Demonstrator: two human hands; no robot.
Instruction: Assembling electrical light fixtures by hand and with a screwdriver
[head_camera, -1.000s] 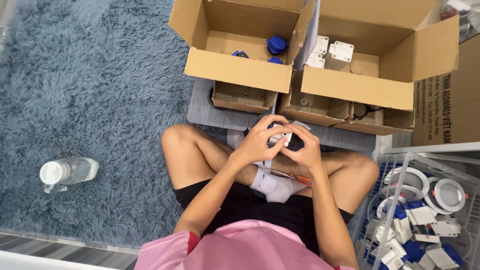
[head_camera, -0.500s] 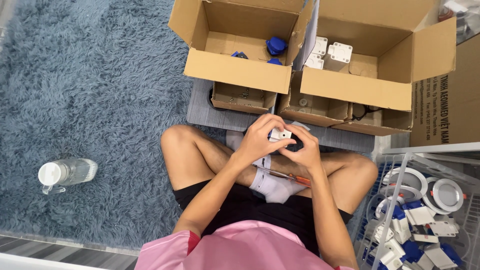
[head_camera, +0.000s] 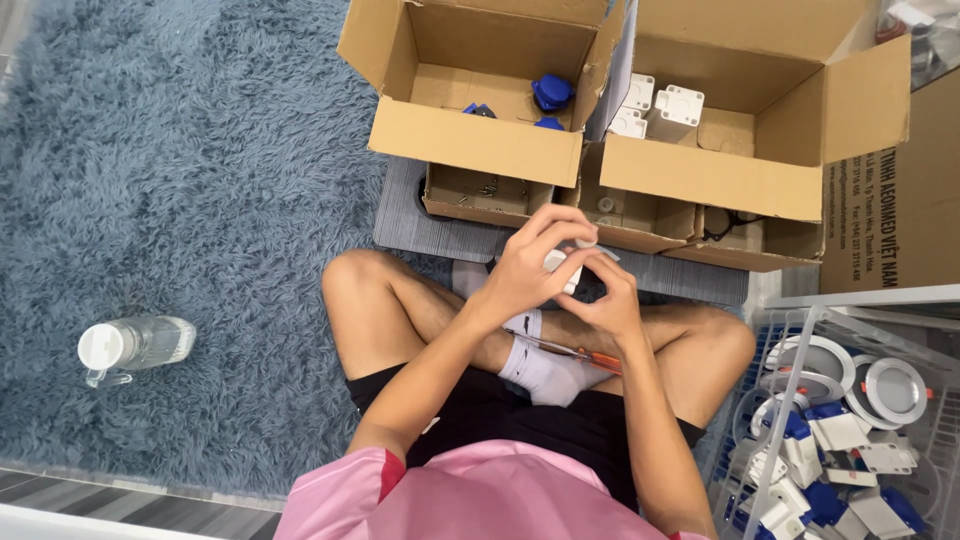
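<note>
Head view — small white part pinched between both hands

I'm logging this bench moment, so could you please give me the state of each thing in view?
Left hand: closed on the small white part.
Right hand: fingers on the same part.
Left cardboard box: open, blue pieces inside.
Right cardboard box: open, white pieces inside.
Plastic bottle: lying down, capped.
Screwdriver: resting on the legs, unheld.

Single head-worn view, looking steeply down, close over crossed legs, rug and boxes.
</note>
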